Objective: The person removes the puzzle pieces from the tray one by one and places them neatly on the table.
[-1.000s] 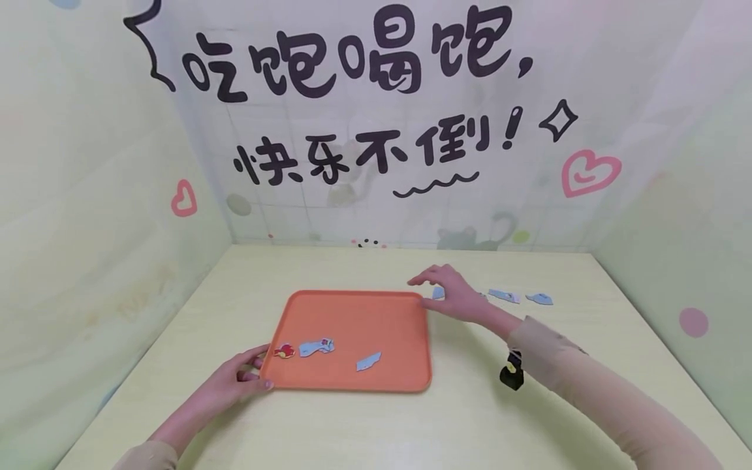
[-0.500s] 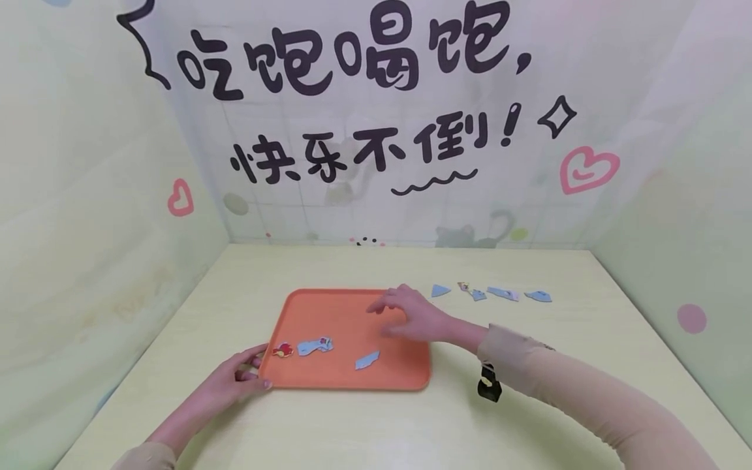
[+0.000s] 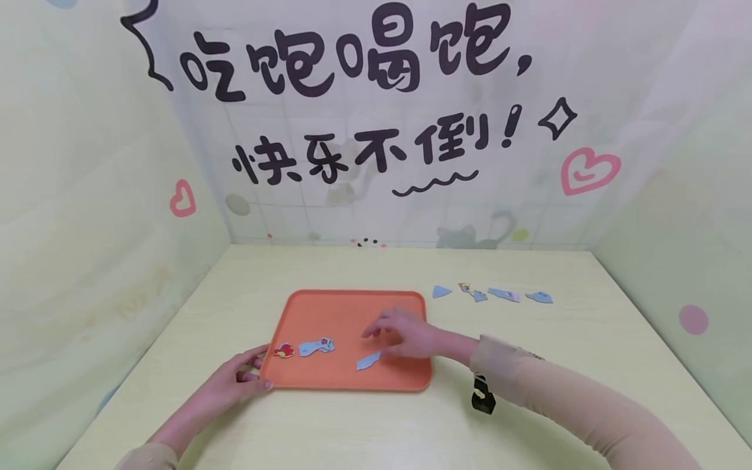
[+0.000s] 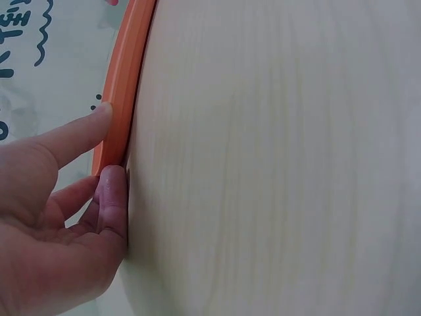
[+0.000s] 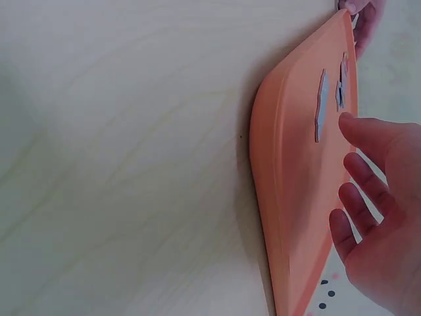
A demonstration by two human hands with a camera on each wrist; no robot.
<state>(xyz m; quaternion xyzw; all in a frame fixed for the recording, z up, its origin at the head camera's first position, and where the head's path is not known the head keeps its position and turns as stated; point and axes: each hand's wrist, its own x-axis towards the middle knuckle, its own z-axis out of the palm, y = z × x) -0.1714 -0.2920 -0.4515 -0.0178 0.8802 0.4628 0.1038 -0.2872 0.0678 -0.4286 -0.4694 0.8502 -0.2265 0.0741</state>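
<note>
Left hand (image 3: pixel 232 382) grasped the orange tray (image 3: pixel 346 320) at its near left corner, thumb at the corner and bent fingers by the left edge; a light, level hold like this seemed right for stopping any slide across the desk (image 3: pixel 329 431).

Just inside the tray's left edge lay a red piece (image 3: pixel 284 351), and right of it a blue printed piece (image 3: pixel 315 346), perhaps more than one fitted together. Both were best left undisturbed by fingers or sleeve.

Farther right, toward the tray's near edge, a pale blue strip (image 3: pixel 368 361) lay flat. Right hand (image 3: pixel 408 333) was over the tray's right half, fingers loosely bent, spread and empty; its thumb was near the strip's right end, though contact could not be told. Something so thin probably called for sliding with a flat fingertip, or a pinch by its edges.

Beyond the tray's far right corner, toward the desk's far edge, lay a blue triangle (image 3: pixel 441 292), a small patterned piece (image 3: pixel 464 287), a blue scrap (image 3: pixel 480 296), a long piece (image 3: pixel 503 294) and a last blue piece (image 3: pixel 540 297).
</note>
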